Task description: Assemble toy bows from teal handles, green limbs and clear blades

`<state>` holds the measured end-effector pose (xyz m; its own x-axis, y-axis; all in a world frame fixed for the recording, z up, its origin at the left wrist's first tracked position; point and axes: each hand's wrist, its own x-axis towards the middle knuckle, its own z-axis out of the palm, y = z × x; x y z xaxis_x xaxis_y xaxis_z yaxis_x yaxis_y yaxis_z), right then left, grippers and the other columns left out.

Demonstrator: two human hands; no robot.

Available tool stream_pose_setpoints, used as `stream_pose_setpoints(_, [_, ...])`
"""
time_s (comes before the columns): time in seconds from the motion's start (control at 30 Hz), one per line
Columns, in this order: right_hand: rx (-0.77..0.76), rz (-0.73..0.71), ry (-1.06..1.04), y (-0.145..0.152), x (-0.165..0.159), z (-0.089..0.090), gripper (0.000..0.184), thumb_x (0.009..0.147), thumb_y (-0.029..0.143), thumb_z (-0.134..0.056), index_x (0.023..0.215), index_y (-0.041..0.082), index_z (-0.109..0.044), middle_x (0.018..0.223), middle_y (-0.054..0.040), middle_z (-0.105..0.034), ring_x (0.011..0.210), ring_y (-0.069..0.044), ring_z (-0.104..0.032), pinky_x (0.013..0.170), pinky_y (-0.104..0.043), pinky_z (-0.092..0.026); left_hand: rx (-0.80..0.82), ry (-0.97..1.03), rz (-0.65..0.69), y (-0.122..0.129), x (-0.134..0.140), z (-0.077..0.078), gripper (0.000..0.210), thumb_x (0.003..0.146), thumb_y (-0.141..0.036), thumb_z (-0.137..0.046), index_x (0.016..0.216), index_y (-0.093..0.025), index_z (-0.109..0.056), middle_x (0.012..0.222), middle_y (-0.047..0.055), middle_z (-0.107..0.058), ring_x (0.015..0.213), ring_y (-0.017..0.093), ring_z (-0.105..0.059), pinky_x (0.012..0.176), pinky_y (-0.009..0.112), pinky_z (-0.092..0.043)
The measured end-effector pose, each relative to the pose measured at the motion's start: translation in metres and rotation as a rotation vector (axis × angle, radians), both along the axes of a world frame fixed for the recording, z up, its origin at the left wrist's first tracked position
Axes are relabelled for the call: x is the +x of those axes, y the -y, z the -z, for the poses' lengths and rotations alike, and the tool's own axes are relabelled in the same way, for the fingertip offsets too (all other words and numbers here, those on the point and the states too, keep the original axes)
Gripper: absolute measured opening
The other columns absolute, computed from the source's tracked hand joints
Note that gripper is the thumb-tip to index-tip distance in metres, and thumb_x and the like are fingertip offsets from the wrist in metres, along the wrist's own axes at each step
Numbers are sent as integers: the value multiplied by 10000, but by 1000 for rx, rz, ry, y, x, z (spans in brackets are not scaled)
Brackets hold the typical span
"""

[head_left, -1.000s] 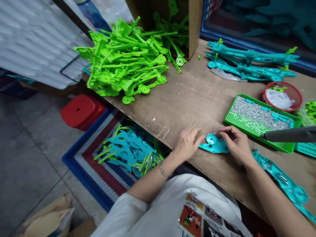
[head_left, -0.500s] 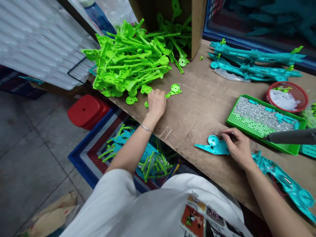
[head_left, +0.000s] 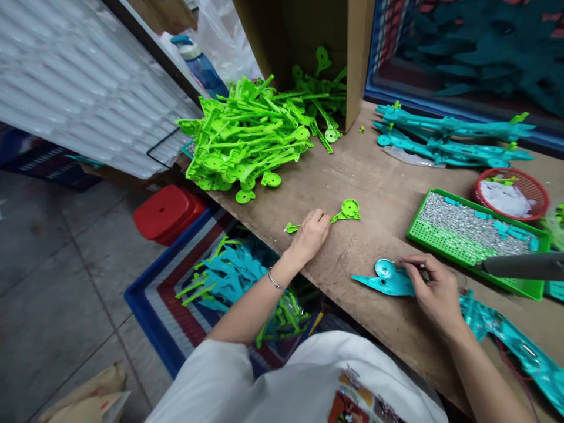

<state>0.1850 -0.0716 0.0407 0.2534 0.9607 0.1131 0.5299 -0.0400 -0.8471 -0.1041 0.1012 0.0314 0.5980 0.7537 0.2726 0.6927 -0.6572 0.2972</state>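
My left hand (head_left: 312,234) is closed around the middle of a long bright green plastic part (head_left: 350,208), just above the brown tabletop. The part's round cup end shows beyond my fingers, its narrow end on the other side. At the right, my right hand (head_left: 434,288) is closed over a long teal plastic part (head_left: 390,283) lying on the table, thumb and fingers at its edge. Something thin shows by those fingertips, too small to make out. The teal part has a pointed tip and a round cup; my hand hides its middle.
A heap of green parts (head_left: 251,138) lies at the back left, before a cardboard box (head_left: 359,64). Teal parts (head_left: 458,132) lie at the back right. A green tray (head_left: 467,247) of small metal pieces, a red basket (head_left: 535,191) and a dark tool (head_left: 524,265) are near my right hand.
My left hand has moved right and toward me from beside the heap, bringing the green part with it. My right hand stays at the teal part. The view has shifted slightly.
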Motion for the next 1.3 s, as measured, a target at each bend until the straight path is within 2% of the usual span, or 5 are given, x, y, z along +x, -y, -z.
stream_pose_setpoints(0.37, [-25, 183, -173, -4, 2, 4, 201, 914, 376, -676, 1009, 208, -734, 939, -54, -756, 791, -191, -693, 733, -331, -545, -392, -64, 607, 31, 16, -47, 567, 1022, -146, -389, 1560, -323, -418, 1032, 62, -663, 954, 199, -611, 889, 319, -483])
stream_pose_setpoints(0.77, [-33, 181, -153, -3, -1, 3, 196, 910, 371, -658, 990, 210, -736, 929, -49, -758, 815, -184, -699, 725, -309, -544, -434, -102, 735, 7, 43, -36, 467, 998, -228, -529, 1421, -414, -594, 1011, 51, -607, 947, 189, -589, 918, 305, -455])
stream_pose_setpoints(1.0, [-33, 173, -138, -2, -1, -1, 175, 919, 352, -651, 977, 209, -733, 926, -46, -755, 789, -174, -685, 727, -305, -528, -215, -252, 783, -10, 54, -29, 535, 1024, -191, -404, 1458, -477, -532, 1020, 67, -611, 962, 230, -547, 1023, 431, -380])
stream_pose_setpoints(1.13, [-19, 104, -121, 1, -4, -4, 137, 920, 318, -656, 960, 216, -738, 900, -36, -747, 784, -174, -676, 728, -311, -514, -181, -254, 807, -8, 55, -32, 584, 979, -130, -435, 1414, -496, -571, 1141, 61, -635, 1124, 263, -532, 1167, 521, -251])
stream_pose_setpoints(1.3, [2, 27, -54, 6, -9, -6, 110, 924, 280, -649, 943, 222, -740, 889, -33, -745, 802, -181, -683, 745, -322, -512, -243, -230, 762, 11, 44, -32, 531, 997, -145, -410, 1417, -418, -583, 1279, 75, -654, 1239, 256, -546, 1164, 490, -308])
